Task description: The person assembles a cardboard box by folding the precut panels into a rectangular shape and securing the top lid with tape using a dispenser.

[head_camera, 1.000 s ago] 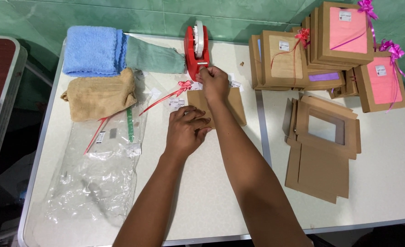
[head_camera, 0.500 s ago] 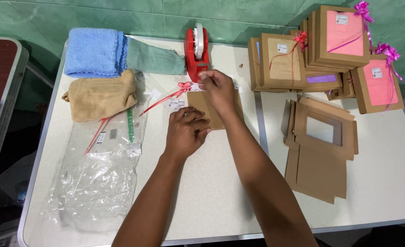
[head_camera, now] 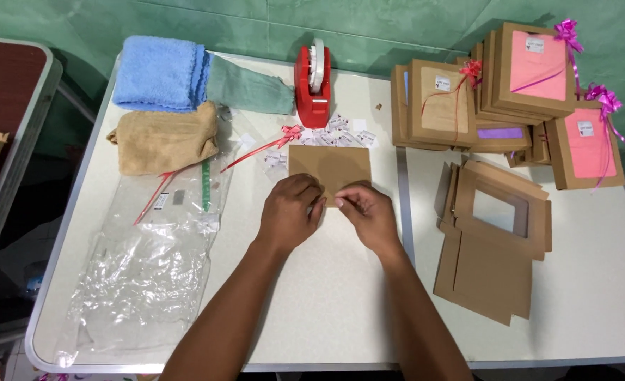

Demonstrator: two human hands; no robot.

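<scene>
near edge of brown cardboard piece (head_camera: pixel 330 167) hidden under left hand (head_camera: pixel 289 214) and right hand (head_camera: pixel 369 216). whatever fingertips pinch too small to tell. small white labels (head_camera: pixel 340 130) by red tape dispenser (head_camera: pixel 313 88) too small to read. dark side table (head_camera: pixel 5 106) cut off at left edge. both forearms cut off at bottom.

Matt brown cardboard box (head_camera: pixel 330 168), crinkled glossy plastic bag (head_camera: pixel 143 268)

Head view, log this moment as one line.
left hand: on brown card near edge | right hand: same edge | tape dispenser: behind card
</scene>
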